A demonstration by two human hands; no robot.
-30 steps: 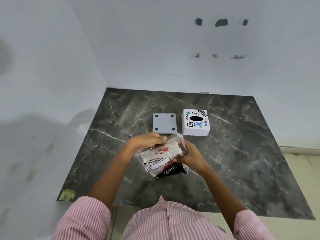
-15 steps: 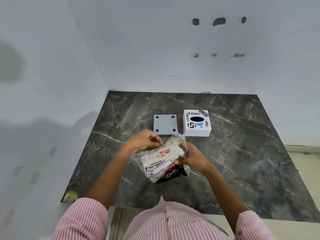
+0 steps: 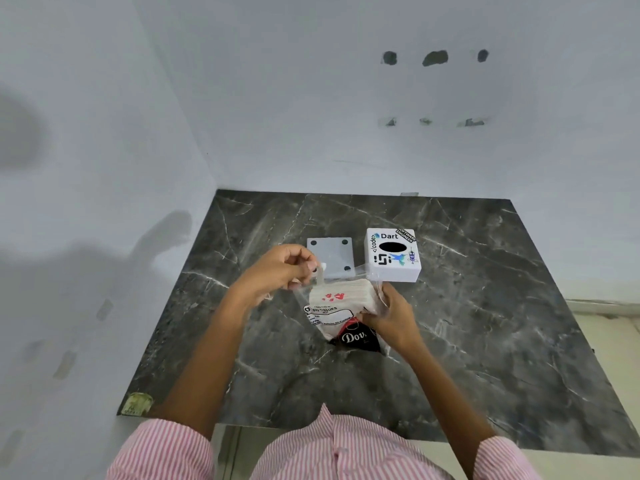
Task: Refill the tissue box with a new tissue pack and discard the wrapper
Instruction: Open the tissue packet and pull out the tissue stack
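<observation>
Far left on the dark marble table (image 3: 485, 323), right at its near corner, sits a small yellowish sticker (image 3: 135, 403), too blurred to read. Moving in, the left hand (image 3: 277, 271) hovers above the table with fingers curled tight, thumb and forefinger pinching a strip of the clear wrapper (image 3: 346, 275) and drawing it up and to the left; a small white tab shows at the fingertips, though what it is I cannot make out. Just behind that hand lies the grey lid (image 3: 330, 254) of the box, flat on the marble, its near left corner covered by the knuckles, three dark corner dots visible. Centre now: the tissue pack (image 3: 332, 306), white with red hearts and black "BIG TISSUES" print, held off the table between both hands, its far end open with the tissue stack showing through the plastic. Beneath it peeks a dark packet (image 3: 356, 339) with white script lettering, only partly readable, mostly hidden by the pack and the hand. The right hand (image 3: 391, 317) wraps the pack's right end, fingers closed around it, fingertips tucked under and out of sight. Further right and behind, the white tissue box (image 3: 393, 254) stands on the table with its black oval slot facing up and stickers across the top, apart from the pack. Striped pink sleeves (image 3: 162, 452) are cut off at the bottom edge.
</observation>
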